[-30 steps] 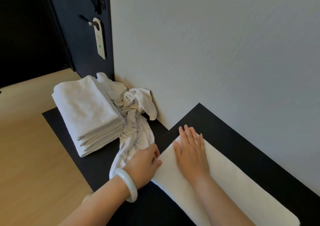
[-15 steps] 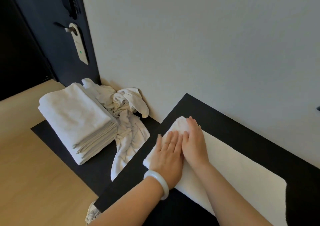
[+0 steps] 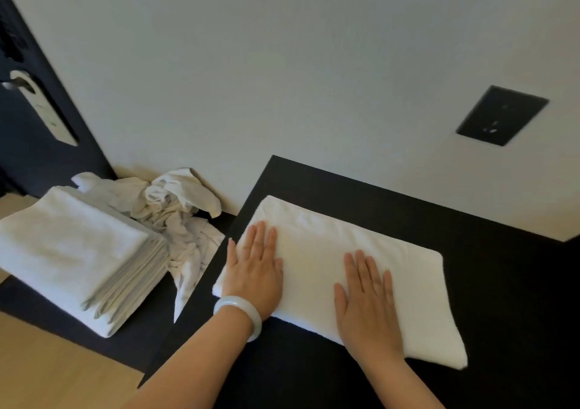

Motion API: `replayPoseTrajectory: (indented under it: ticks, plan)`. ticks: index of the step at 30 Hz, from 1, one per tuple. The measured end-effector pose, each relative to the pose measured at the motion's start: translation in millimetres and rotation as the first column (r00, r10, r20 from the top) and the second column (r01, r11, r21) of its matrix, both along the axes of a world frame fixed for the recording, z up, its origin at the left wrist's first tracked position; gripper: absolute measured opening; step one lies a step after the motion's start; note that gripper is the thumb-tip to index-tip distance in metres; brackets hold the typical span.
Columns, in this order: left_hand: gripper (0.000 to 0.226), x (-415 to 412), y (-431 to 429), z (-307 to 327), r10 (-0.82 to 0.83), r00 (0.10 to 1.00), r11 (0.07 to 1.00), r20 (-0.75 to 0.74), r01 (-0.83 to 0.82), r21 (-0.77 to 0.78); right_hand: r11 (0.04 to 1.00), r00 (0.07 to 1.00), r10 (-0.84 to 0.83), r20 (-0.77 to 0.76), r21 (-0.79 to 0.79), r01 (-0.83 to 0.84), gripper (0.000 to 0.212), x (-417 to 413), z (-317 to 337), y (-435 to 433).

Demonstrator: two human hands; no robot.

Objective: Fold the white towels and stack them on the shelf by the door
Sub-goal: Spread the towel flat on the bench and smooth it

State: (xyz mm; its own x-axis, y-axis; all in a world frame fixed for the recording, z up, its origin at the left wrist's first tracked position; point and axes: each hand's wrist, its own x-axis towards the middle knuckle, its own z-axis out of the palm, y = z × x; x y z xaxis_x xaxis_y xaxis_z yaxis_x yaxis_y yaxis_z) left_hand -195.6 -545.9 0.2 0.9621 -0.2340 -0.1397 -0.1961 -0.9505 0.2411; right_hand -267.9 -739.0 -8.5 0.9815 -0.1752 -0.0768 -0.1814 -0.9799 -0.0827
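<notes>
While left hand (image 3: 255, 270) and right hand (image 3: 367, 302) press flat, fingers straight, on the folded white terry towel (image 3: 329, 248), its long axis runs left-to-right across the black bench (image 3: 489, 230); the stack of folded white towels (image 3: 72, 245) waits on the lower shelf (image 3: 138, 342), nearest the left hand.

Bare left forearm (image 3: 188, 368), bare right forearm (image 3: 408, 386), smooth, thick, milky-white bangle (image 3: 248, 310) round the left wrist

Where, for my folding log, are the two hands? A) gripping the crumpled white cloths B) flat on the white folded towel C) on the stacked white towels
B: the left hand and right hand both lie flat on the white folded towel atop the black tabletop.
</notes>
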Motion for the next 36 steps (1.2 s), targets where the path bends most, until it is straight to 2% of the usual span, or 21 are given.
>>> replayPoseTrajectory:
  ticks: [6,9,11,13,16,18,20,21,22,24,26,28,33,36]
  plan:
    - [0.06,-2.8,-12.6,14.6,-0.011,1.0,0.997,-0.004,0.012,0.071,0.995,0.989,-0.085,-0.123,0.044,0.091,0.065,-13.8,12.7,-10.7]
    - [0.059,-5.4,-54.4,25.3,-0.216,0.975,0.976,0.059,0.214,0.034,0.987,0.992,-0.043,-0.119,0.147,0.06,0.065,-5.2,19.0,-15.0]
    - [0.057,-12.2,-88.6,23.6,-0.415,0.906,0.91,0.082,0.414,0.03,0.991,0.994,0.035,-0.1,0.13,-0.022,0.071,-9.1,16.5,-25.2]
    - [0.068,-20.5,-111.2,14.1,-0.533,0.844,0.846,0.054,0.532,0.043,0.994,0.993,0.065,-0.1,0.093,-0.056,0.077,-24.2,10.1,-45.1]
    - [0.079,-24.4,-118.3,-0.5,-0.547,0.835,0.836,0.056,0.541,0.092,0.981,0.989,-0.144,-0.02,0.13,0.145,0.068,-58.2,11.3,-84.1]
    - [0.076,-24.0,-116.6,-3.5,-0.544,0.835,0.838,0.078,0.539,0.082,0.904,0.943,-0.333,-0.006,0.281,0.321,0.056,-80.1,19.3,-103.1]
    - [0.078,-23.9,-115.9,-5.1,-0.547,0.832,0.837,0.092,0.544,0.059,0.725,0.838,-0.546,-0.028,0.486,0.488,0.051,-96.1,31.1,-115.3]
    - [0.083,-23.8,-116.1,-5.7,-0.546,0.831,0.837,0.102,0.545,0.045,0.652,0.786,-0.618,-0.022,0.545,0.528,0.044,-102.0,34.9,-121.3]
    - [0.086,-23.8,-115.9,-7.0,-0.547,0.83,0.837,0.107,0.546,0.042,0.618,0.759,-0.651,-0.024,0.563,0.548,0.032,-106.7,37.7,-126.6]
    - [0.09,-23.7,-115.3,-7.9,-0.544,0.832,0.838,0.11,0.543,0.042,0.556,0.744,-0.664,-0.077,0.614,0.56,0.011,-114.0,40.4,-131.4]
    - [0.088,-23.0,-115.0,-9.2,-0.537,0.836,0.843,0.117,0.537,0.035,0.474,0.737,-0.658,-0.156,0.674,0.566,0.012,-118.7,42.5,-132.1]
    - [0.084,-21.5,-115.0,-11.8,-0.533,0.836,0.845,0.129,0.534,0.026,0.431,0.742,-0.638,-0.203,0.705,0.563,0.011,-120.4,46.9,-133.1]
    - [0.085,-21.2,-113.9,-15.1,-0.534,0.835,0.844,0.136,0.535,0.031,0.294,0.758,-0.487,-0.434,0.735,0.61,0.005,-117.8,59.7,-128.9]
    - [0.09,-21.1,-112.9,-12.3,-0.539,0.833,0.841,0.125,0.54,0.033,0.299,0.756,-0.518,-0.4,0.743,0.598,0.024,-118.0,60.5,-133.4]
